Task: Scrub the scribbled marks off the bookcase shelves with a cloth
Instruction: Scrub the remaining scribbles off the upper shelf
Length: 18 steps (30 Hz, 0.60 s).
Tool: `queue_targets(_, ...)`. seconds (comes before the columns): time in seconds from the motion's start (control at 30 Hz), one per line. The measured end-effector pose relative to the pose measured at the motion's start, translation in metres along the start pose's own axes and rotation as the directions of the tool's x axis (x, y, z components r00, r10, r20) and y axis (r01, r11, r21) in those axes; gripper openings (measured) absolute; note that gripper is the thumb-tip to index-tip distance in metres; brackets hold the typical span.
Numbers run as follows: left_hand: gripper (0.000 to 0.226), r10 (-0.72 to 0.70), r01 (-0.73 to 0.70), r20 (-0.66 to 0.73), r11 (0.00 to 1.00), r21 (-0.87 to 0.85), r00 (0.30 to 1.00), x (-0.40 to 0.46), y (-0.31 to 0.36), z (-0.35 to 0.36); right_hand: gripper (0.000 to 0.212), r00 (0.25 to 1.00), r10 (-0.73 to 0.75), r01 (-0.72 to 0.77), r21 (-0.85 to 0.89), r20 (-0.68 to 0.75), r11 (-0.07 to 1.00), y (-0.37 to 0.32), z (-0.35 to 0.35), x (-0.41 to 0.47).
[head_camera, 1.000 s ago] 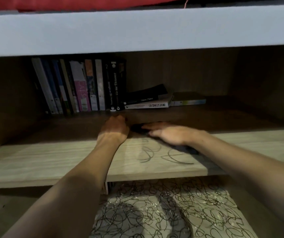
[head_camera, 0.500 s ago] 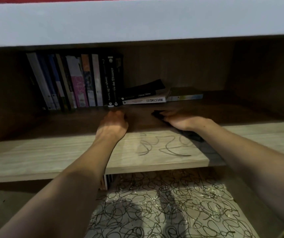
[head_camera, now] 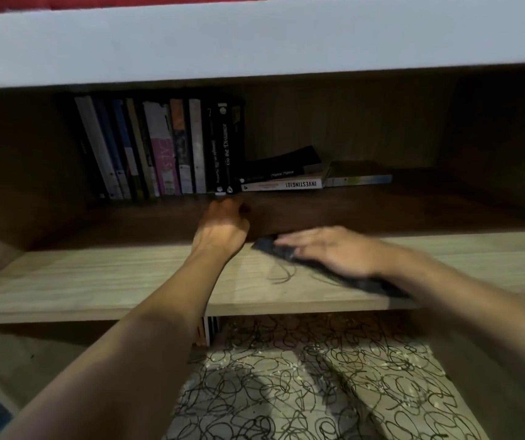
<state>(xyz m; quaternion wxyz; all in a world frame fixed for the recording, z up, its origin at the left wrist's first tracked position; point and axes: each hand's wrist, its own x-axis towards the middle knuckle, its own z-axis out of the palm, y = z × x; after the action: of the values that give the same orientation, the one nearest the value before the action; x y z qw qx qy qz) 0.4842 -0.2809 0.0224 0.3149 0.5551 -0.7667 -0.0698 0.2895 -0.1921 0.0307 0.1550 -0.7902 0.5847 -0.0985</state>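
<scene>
Dark cloth (head_camera: 324,267) lies flat under right hand (head_camera: 334,250), fingers straight, pressing it on shelf (head_camera: 96,281) over scribbles (head_camera: 281,274); left hand (head_camera: 221,230) beside, fingers curled, holding nothing.

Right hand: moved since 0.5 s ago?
Yes. The right hand slid the cloth forward toward the shelf's front edge, away from the flat-lying books.

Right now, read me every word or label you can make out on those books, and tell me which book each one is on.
"INVESTING101", upside down: spine of the white book lying flat.
"Go the Distance": spine of the upright black book.
"CAES", uncertain: pink spine.
Other spines: too blurred or small to read.
</scene>
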Motion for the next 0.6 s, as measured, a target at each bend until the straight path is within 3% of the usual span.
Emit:
queue_targets(0.1, 0.036, 0.005, -0.005, 0.007, 1.0, 0.004, 1.0, -0.004, -0.001, 0.003, 0.044, 0.981, 0.191, -0.191, 0.034, -0.005, 0.981, 0.025, -0.027, 0.012)
queue_targets(0.17, 0.037, 0.001, -0.001, 0.017, 1.0, 0.0, 1.0, -0.003, -0.001, 0.003, 0.045, 0.989, 0.147, -0.147, -0.006, -0.032, 0.989, 0.02, -0.017, 0.017)
queue_targets(0.23, 0.038, -0.007, 0.007, 0.018, 1.0, -0.02, 1.0, 0.0, -0.001, 0.004, 0.041, 0.999, -0.012, 0.009, -0.063, -0.049, 0.998, -0.004, 0.003, 0.003)
queue_targets(0.3, 0.039, -0.003, 0.004, 0.009, 0.999, -0.045, 1.0, 0.002, -0.003, 0.004, 0.041, 0.993, -0.118, 0.119, -0.076, 0.014, 0.99, -0.016, 0.008, -0.016)
queue_targets(0.33, 0.039, -0.001, 0.001, 0.002, 0.999, -0.052, 1.0, 0.002, -0.005, 0.004, 0.04, 0.993, -0.111, 0.113, -0.08, 0.026, 0.99, -0.01, 0.004, -0.018)
queue_targets(0.43, 0.039, 0.011, -0.011, 0.007, 0.999, -0.046, 1.0, -0.003, -0.005, 0.005, 0.039, 0.989, 0.147, -0.147, -0.007, 0.016, 0.989, 0.016, -0.023, 0.002)
queue_targets(0.6, 0.039, 0.014, -0.013, 0.019, 0.998, -0.059, 1.0, -0.002, -0.006, 0.006, 0.039, 0.999, -0.051, 0.051, -0.006, -0.002, 0.999, -0.009, 0.002, 0.007)
